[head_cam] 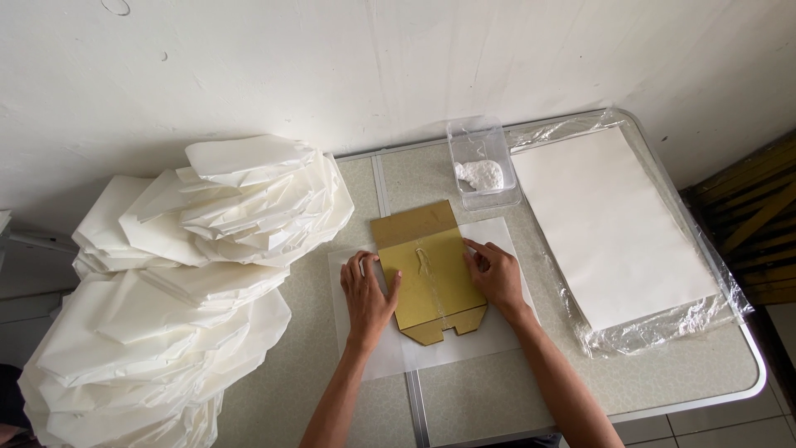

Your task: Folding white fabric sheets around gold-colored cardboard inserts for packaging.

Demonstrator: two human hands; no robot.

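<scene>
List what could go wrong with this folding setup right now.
1. The white sheet lies across the seam in the table and is pinned only by the cardboard template under the left hand and right hand, so it might shift or crease unevenly.
2. The leaning pile of folded white papers nearly reaches the left hand and might slide over.
3. The clear tub of white paste sits close behind the template and could be knocked.

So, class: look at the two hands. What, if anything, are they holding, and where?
Nothing is lifted. Both hands press flat on the brown cardboard template lying on a white sheet: left hand at its left edge, right hand at its right edge.
</scene>
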